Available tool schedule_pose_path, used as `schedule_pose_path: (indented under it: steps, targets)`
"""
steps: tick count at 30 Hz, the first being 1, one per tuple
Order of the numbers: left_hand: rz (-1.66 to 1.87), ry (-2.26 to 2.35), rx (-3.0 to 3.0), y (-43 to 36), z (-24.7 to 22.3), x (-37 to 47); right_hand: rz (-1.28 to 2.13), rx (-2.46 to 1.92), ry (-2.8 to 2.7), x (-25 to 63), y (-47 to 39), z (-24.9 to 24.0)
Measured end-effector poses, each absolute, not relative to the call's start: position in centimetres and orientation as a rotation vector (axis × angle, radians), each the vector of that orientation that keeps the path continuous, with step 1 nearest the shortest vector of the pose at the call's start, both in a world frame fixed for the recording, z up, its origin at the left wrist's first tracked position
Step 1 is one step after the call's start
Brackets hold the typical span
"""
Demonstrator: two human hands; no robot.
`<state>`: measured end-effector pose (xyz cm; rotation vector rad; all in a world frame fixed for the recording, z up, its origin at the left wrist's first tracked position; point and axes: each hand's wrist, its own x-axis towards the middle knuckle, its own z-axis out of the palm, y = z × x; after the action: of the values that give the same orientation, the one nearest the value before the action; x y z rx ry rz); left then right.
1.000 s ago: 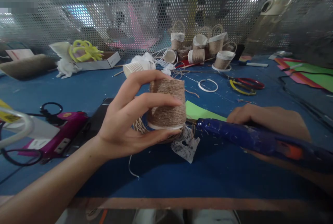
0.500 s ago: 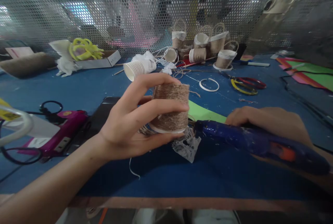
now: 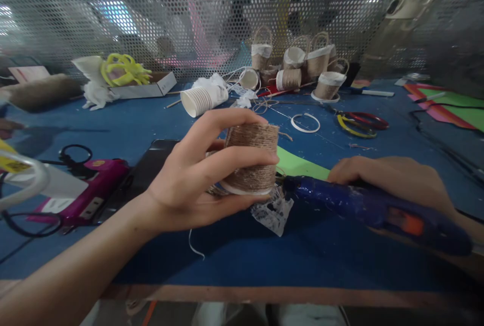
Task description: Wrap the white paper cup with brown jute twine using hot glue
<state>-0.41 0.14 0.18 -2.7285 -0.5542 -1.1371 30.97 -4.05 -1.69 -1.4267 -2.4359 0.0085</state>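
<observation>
My left hand (image 3: pixel 196 184) is closed round a twine-wrapped cup (image 3: pixel 253 157), fingers across its side and thumb under its white rim. A loose twine end sticks out at the cup's right. My right hand (image 3: pixel 397 179) grips a dark blue glue gun (image 3: pixel 355 202) with an orange part; most of its fingers are behind the gun. The gun's nozzle points left, close by the lower right of the cup; whether they touch I cannot tell. Below the nozzle lies a crumpled translucent scrap (image 3: pixel 274 215). Green paper (image 3: pixel 298 164) lies behind the gun.
Several twine baskets (image 3: pixel 327 86) stand at the back, near stacked paper cups (image 3: pixel 196 101). Scissors (image 3: pixel 357 124) and a white ring (image 3: pixel 305 122) lie right of centre. A magenta power strip (image 3: pixel 94 189) and dark phone (image 3: pixel 151 164) are left. Another person's hand (image 3: pixel 8 128) shows at the left edge.
The cup and my left hand have shifted very slightly right. The glue gun's rear end has moved a little left. Another person's hand has come into view at the left edge.
</observation>
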Motion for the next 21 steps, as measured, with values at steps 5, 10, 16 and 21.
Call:
schedule_pose_path:
  steps: [5, 10, 16, 21]
  targets:
    - [-1.135, -0.535, -2.741, 0.17, 0.17, -0.45, -0.027, -1.435, -2.453, 30.80, -3.97, -1.67]
    - [-1.109, -0.551, -2.734, 0.09, 0.19, -0.48, -0.094, -1.411, -2.503, 30.73, -3.63, -1.74]
    - [-1.074, -0.549, -2.775, -0.01, 0.04, -0.54, -0.141, -1.386, -2.511, 30.48, -3.38, -1.99]
    - [-1.001, -0.488, -2.825, -0.36, 0.07, -0.47, -0.094, -1.373, -2.530, 30.34, -3.36, -2.21]
